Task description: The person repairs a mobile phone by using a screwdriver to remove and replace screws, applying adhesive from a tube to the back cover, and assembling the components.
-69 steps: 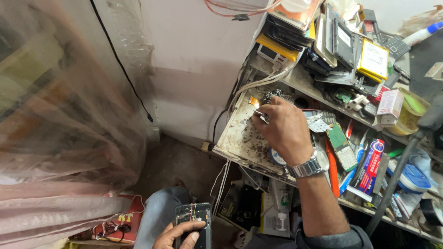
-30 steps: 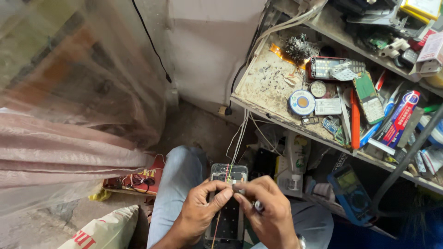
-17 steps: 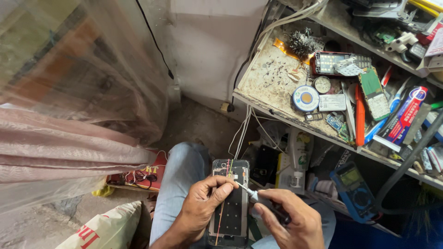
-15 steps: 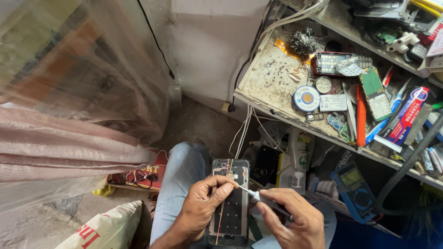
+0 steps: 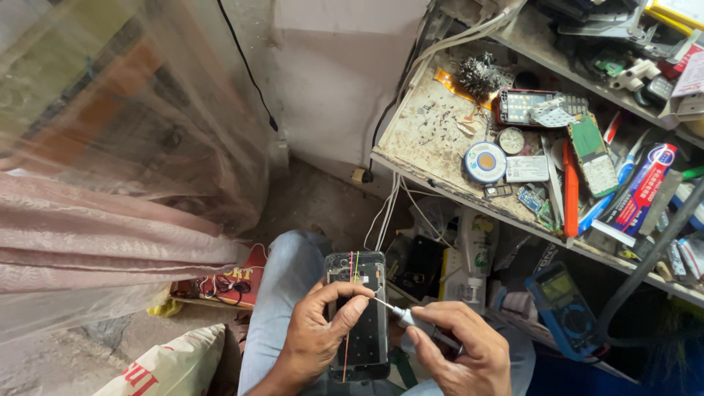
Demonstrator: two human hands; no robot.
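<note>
My left hand (image 5: 317,337) grips an opened mobile phone (image 5: 361,330) with rubber bands around it, resting on my knee in blue jeans. The thumb and fingers wrap the phone's left edge. My right hand (image 5: 460,356) holds a small screwdriver (image 5: 409,317) by its handle. Its thin tip points left and touches the phone near my left fingertips.
A cluttered workbench shelf (image 5: 433,139) at the upper right carries a round solder tin (image 5: 485,161), circuit boards, tools and phone parts. A blue multimeter (image 5: 568,312) lies below it. Plastic sheeting (image 5: 110,147) hangs at the left. A printed sack (image 5: 169,367) sits by my leg.
My right hand left the workbench shelf and came down to the phone on my lap. It now holds the screwdriver with its tip against the phone; the view tilted downward.
</note>
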